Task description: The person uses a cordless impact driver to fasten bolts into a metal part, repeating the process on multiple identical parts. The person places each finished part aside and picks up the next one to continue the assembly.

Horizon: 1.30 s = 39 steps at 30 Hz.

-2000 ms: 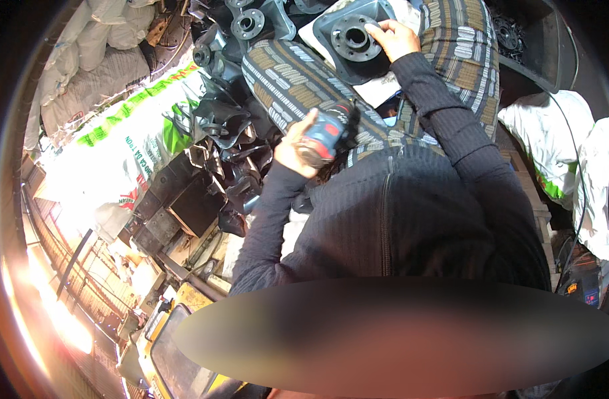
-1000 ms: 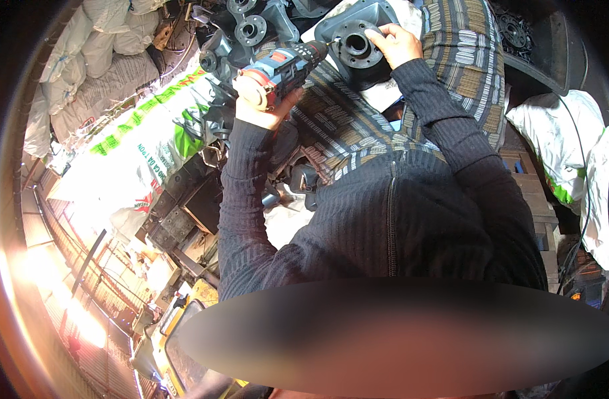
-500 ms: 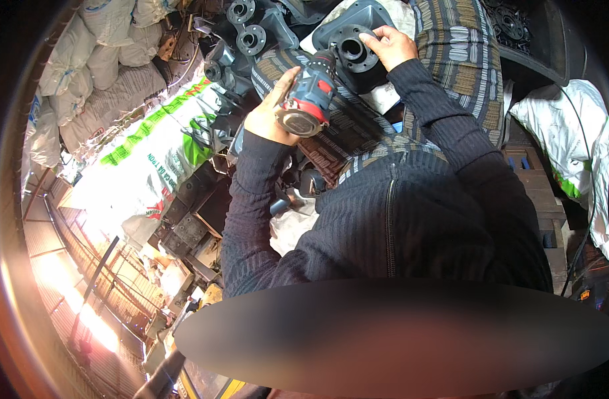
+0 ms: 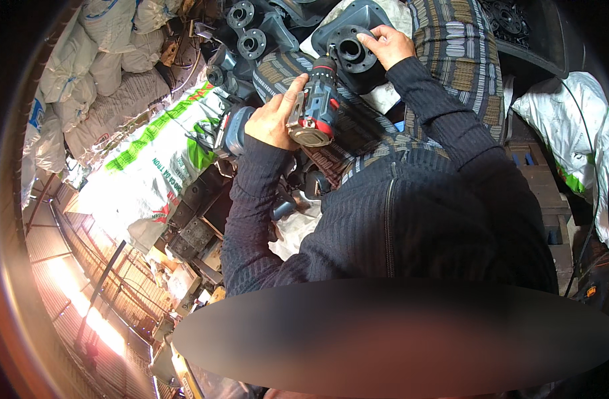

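Out beyond the left fingers, on their left side, I see a white sack (image 4: 165, 149) banded in green. The left hand (image 4: 272, 123) is clamped around a blue-and-red drill (image 4: 321, 93), whose base juts out left of the knuckles while its body lies right of them, the forefinger stretched along it. That forearm rises nearly straight from the elbow. Ahead of those fingers, the drill's nose sits at the left edge of a dark flanged part (image 4: 344, 64); I can't tell whether it touches. The right hand (image 4: 393, 48) comes in with its forearm slanting up and leftward, thumb and fingers drawn together, gripping the flange's right rim. Just right of those fingers is a leg in patterned trousers (image 4: 457, 66), and farther right a dark bin (image 4: 544, 46).
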Tool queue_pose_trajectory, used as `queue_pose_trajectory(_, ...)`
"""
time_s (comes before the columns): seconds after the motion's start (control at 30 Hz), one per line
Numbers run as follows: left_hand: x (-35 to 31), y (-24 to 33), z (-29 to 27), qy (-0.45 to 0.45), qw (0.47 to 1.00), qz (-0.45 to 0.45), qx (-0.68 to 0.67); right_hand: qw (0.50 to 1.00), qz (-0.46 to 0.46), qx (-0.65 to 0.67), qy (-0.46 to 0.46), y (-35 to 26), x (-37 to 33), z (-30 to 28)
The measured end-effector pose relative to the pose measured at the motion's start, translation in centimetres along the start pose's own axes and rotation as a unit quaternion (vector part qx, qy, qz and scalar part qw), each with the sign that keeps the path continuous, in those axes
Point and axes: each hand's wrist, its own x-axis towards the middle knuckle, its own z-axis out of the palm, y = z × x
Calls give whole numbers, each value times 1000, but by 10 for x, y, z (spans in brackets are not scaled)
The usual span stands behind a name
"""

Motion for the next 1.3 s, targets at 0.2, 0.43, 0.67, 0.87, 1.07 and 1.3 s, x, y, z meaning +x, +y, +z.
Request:
queue_pose_trajectory(0.2, 7, -1, -11, 32, 995, 80, 46, 1000, 8, 1, 5, -2, -1, -2)
queue_pose_trajectory(0.43, 43, -39, -19, -14, 994, 36, -104, 1000, 7, 1, -1, -3, -1, -2)
queue_pose_trajectory(0.67, 58, -60, -5, -59, 986, -28, -153, 999, 30, 24, -8, -8, -5, -4)
queue_pose_trajectory(0.87, 60, -45, -15, -70, 995, 10, -70, 998, 50, 34, -7, -12, -5, -5)
queue_pose_trajectory(1.07, 59, -49, -3, -86, 994, 8, -60, 997, 58, 42, -5, -11, -8, -4)
queue_pose_trajectory(1.3, 66, -49, 1, -65, 996, 19, -65, 999, 31, 16, -1, -4, -2, 0)
